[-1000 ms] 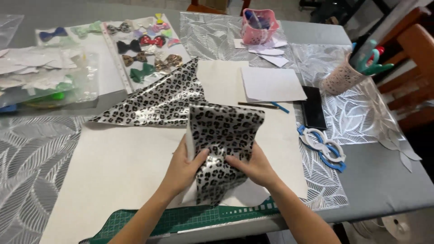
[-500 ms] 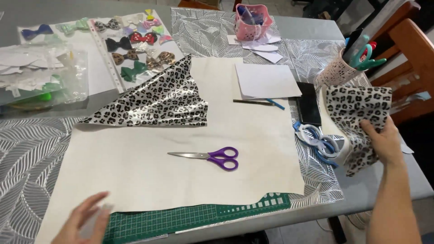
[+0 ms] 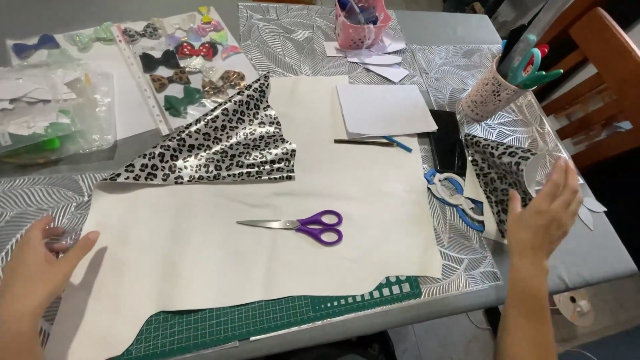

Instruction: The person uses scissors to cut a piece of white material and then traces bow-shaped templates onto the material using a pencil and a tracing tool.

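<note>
Purple-handled scissors (image 3: 303, 227) lie mid-sheet; a pink basket (image 3: 361, 27) stands far, a bow sheet (image 3: 183, 63) far left.

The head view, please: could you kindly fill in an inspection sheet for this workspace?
Surface: grey table with leaf-pattern mats, a green cutting mat, and a cream sheet on top.
Job's things: purple scissors on the cream sheet; leopard-print piece beside the right hand.
Clutter: folded leopard-print corner, bows, white paper, pen, tool cup, pink basket.
Grippers: left hand open at the sheet's edge; right hand open, fingers spread.
Cables: nothing seen.
Surroundings: wooden chair.
</note>
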